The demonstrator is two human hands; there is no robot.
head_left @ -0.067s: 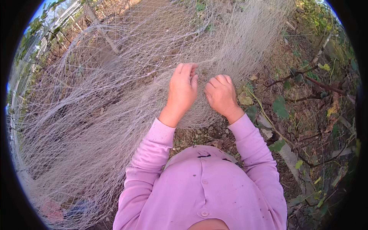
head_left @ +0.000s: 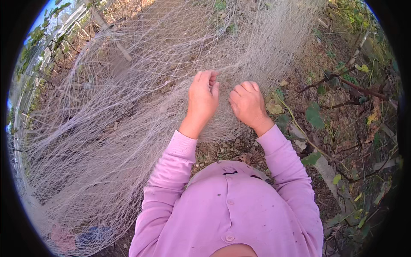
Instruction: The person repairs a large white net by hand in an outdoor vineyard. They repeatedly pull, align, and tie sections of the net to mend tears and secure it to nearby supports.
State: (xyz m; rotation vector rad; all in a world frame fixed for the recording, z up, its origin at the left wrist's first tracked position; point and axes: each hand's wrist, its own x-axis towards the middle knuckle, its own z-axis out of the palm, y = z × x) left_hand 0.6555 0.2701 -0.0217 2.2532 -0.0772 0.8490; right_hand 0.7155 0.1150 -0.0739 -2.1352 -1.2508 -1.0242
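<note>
while the left hand (head_left: 202,97) and right hand (head_left: 249,105) sit close together at upper centre, the step looks like handling loose net (head_left: 128,128) by its strands. the next move seems to call for a light, slow pull — strands could snag on the stems (head_left: 361,89) at right. left fingers bend near the thumb, right ones curl under; whether either grip is together or clamped on strands, i cannot tell. the net looks pale, fine and tangled, spreading from lower left to upper right.

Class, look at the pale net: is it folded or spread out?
Spread out, but loosely bunched: the pale net fans wide at the left, its strands crowding closer near the left hand.
</note>
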